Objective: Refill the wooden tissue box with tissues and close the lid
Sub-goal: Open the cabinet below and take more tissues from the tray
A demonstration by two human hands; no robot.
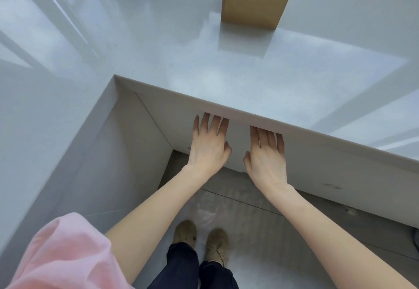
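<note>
Below the front edge of a glossy pale grey surface (pixel 226 80), both hands are seen held palm-down against the white panel (pixel 317 159) that drops from that edge. The left hand (pixel 208 145) is spread with its fingers straight and slightly apart, the fingertips being hidden just under the lip of the surface; nothing is held in it. The right hand (pixel 267 154) is placed just beside it, likewise flat, its fingers straight and close together, and nothing is gripped by it either. The two hands are kept apart from one another by a narrow gap. The wooden tissue box (pixel 256 0) is found upright on the surface at the far side, well apart from both hands and slightly to the right of them. Its top is open, and only bare inner walls can be made out; the far part of the box is cut off by the upper edge of the view, so its inside cannot be fully judged. A reflection of the box is thrown on the polished surface in front of it. A pink sleeve (pixel 56 254) is seen at the lower left, and dark trousers (pixel 181 266) and tan shoes (pixel 217 245) are seen on the floor (pixel 294 232) below the forearms.
</note>
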